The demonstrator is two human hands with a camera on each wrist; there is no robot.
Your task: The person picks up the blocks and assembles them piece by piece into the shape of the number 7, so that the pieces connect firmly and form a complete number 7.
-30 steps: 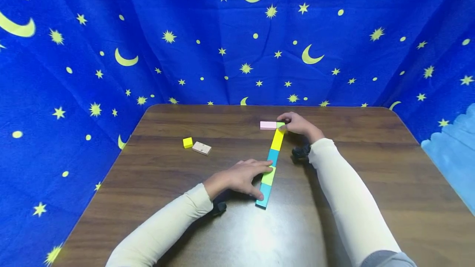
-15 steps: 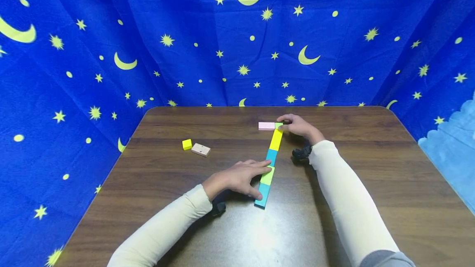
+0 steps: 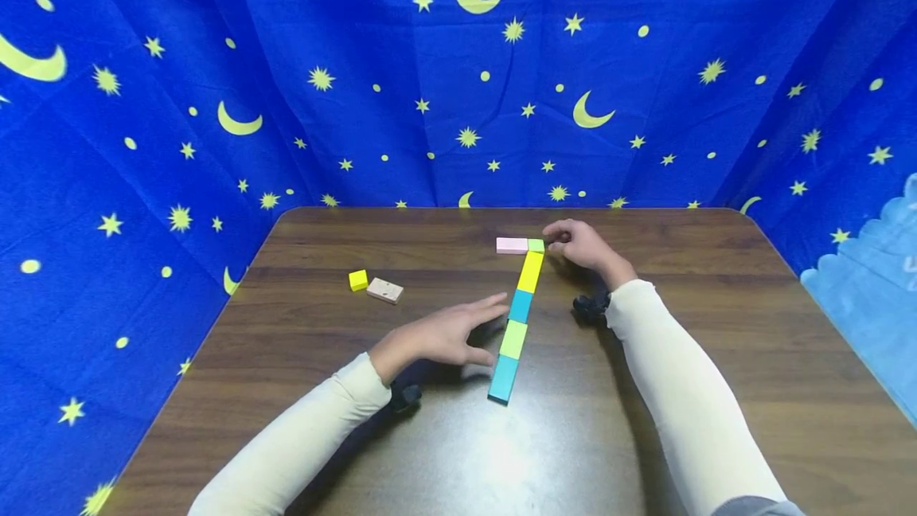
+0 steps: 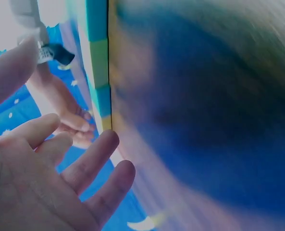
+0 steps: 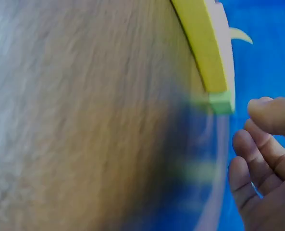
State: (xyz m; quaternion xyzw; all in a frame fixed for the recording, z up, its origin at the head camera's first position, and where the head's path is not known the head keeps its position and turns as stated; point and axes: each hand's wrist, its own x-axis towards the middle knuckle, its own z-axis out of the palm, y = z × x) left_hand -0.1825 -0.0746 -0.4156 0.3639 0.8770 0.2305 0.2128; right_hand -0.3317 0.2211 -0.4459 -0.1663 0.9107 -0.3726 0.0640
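Observation:
A slanting row of flat blocks lies on the table. From near to far it runs through a teal block [image 3: 505,378], a light green block [image 3: 513,339], a blue block [image 3: 520,306] and a yellow block [image 3: 530,271]. At its far end sits a small green block [image 3: 536,245], with a pink block [image 3: 512,245] reaching left from it. My left hand [image 3: 447,334] is just left of the row, fingers spread, holding nothing. Just right of the small green block is my right hand [image 3: 582,244], its fingers loosely bent and apart from the block [image 5: 221,103], with nothing in them.
A yellow cube [image 3: 358,280] and a pale speckled block [image 3: 385,291] lie side by side on the left part of the brown wooden table [image 3: 680,261]. A blue curtain [image 3: 401,46] with moons and stars hangs behind the table's far edge.
My left hand has lifted off the row and drawn back to the left. My right hand has let go of the small green block and moved right. The blocks keep their arrangement.

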